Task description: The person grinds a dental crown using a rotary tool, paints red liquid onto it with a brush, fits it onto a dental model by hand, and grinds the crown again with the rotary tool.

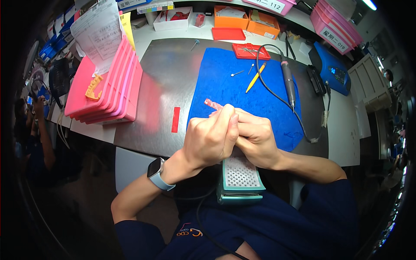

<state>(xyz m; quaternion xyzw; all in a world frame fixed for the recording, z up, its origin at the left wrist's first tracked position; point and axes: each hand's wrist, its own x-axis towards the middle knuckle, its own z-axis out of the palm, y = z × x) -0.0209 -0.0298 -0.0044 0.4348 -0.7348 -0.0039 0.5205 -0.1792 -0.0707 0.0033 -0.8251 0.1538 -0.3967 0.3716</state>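
My left hand [207, 139] and my right hand [260, 135] press together in front of my chest, fingers curled tightly and thumbs side by side. A narrow piece with a red-and-white pattern [212, 104] sticks out past the fingers of my left hand. Whatever else is pinched between the two hands is hidden by the fingers. Just below them, partly covered, is a teal box with a perforated pale top [242, 177]. A blue cloth mat [242, 93] lies beyond the hands on a grey metal work surface [160, 86].
Pink stacked trays [104, 91] with papers stand at left. On the mat lie a yellow pencil-like tool [255, 78] and a corded handpiece [288, 84], its cord looping right. A blue control box [330, 69] stands at far right. A red strip [175, 119] lies left.
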